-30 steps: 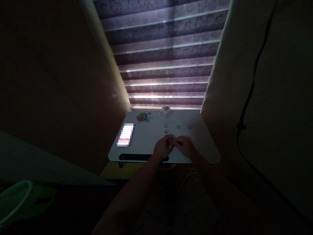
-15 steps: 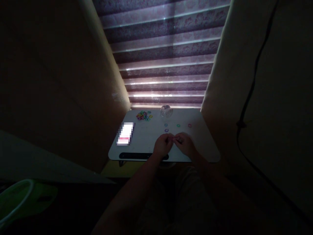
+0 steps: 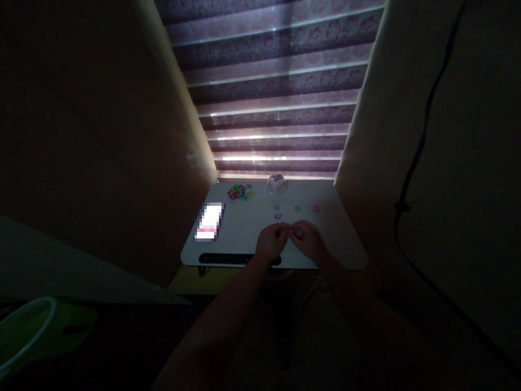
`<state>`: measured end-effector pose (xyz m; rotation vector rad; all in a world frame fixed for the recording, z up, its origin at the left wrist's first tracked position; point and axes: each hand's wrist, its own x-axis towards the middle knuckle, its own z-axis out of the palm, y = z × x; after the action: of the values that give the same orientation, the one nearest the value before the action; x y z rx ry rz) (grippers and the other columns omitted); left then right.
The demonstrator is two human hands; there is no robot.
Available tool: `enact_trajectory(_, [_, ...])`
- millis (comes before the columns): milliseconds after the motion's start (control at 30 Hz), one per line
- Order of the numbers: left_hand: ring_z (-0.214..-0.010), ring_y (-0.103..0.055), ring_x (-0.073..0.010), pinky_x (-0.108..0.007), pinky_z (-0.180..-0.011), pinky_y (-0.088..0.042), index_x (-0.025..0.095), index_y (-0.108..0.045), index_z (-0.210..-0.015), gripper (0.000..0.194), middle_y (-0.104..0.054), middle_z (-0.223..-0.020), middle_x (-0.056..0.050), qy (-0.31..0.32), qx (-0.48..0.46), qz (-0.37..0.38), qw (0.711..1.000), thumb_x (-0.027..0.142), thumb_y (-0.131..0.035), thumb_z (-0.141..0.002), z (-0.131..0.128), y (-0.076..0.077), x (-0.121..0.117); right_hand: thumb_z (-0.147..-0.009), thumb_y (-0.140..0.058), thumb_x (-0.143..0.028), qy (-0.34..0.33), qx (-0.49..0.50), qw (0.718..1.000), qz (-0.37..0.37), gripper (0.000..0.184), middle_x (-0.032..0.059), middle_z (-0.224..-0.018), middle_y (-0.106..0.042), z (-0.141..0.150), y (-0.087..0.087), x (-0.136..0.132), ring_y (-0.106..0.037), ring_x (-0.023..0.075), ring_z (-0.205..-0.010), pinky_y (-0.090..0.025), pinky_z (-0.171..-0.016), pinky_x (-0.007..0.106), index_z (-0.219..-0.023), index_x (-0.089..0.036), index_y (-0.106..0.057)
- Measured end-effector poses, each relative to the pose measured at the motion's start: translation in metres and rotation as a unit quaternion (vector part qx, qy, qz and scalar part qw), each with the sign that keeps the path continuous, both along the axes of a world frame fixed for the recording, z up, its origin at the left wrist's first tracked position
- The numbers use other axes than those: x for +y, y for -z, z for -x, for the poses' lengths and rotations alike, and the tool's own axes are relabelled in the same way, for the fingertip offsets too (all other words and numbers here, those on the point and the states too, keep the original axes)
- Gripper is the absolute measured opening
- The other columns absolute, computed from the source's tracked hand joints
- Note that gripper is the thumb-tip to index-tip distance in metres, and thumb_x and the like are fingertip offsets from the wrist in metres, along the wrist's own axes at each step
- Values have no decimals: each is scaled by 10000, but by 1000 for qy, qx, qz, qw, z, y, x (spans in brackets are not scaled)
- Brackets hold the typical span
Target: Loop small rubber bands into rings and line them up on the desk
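Note:
My left hand (image 3: 272, 241) and my right hand (image 3: 307, 240) meet over the front part of a white lap table (image 3: 232, 236), fingertips pinched together. Whatever they hold between them is too small and dark to make out; a hint of pink shows there. Just beyond my fingers lie a purple ring (image 3: 277, 216) and a blue ring (image 3: 277, 207), both small like hair ties. To their right are a green ring (image 3: 297, 208) and a red ring (image 3: 316, 208). A heap of multicoloured rings (image 3: 238, 192) sits at the back left.
A clear round container (image 3: 277, 185) stands at the table's back edge. A phone with a lit, blurred screen (image 3: 209, 221) lies on the left. Along the front runs a black slot (image 3: 223, 259). A green basket (image 3: 49, 331) is at lower left, and a dark cord (image 3: 423, 136) hangs at right.
My fingertips have shifted slightly against each other, with the hands staying together in the same place. The rings on the table have not moved; the view has tilted a little.

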<state>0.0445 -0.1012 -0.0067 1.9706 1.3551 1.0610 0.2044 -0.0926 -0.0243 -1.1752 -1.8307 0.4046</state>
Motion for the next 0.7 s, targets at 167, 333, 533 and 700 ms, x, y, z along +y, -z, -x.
enact_trajectory(167, [-855, -647, -144, -261, -824, -491, 228, -709, -1032, 233, -729, -981, -16, 5, 8, -17, 1000, 252, -535, -880, 1, 1, 1, -818, -581, -245, 2, -6, 1000, -7, 86, 42, -782, -639, 0, 1, 2, -566, 150, -668, -442, -635, 271, -801, -193, -647])
enact_trajectory(333, [-781, -626, -139, -258, -763, -491, 201, -674, -1072, 259, -716, -929, -30, -25, 8, -5, 1000, 311, -563, -866, 1, 5, 2, -837, -582, -237, -10, -11, 1000, -22, 96, 37, -765, -647, -1, 2, 2, -577, 159, -702, -438, -674, 278, -787, -201, -656])
enact_trajectory(533, [-757, -607, -137, -257, -730, -467, 191, -667, -986, 212, -696, -877, -31, -33, 8, -17, 999, 314, -535, -875, 0, 5, 2, -849, -576, -252, -3, -12, 1000, -14, 147, 23, -699, -609, -2, 2, 3, -536, 149, -652, -406, -632, 271, -720, -197, -622])
enact_trajectory(700, [-708, -581, -144, -257, -674, -437, 176, -668, -882, 230, -675, -792, -34, -38, 53, -12, 998, 337, -504, -887, 0, 2, 0, -856, -564, -259, -6, -24, 1000, -15, 189, 21, -691, -582, -3, 5, 5, -521, 148, -664, -387, -632, 269, -678, -194, -573])
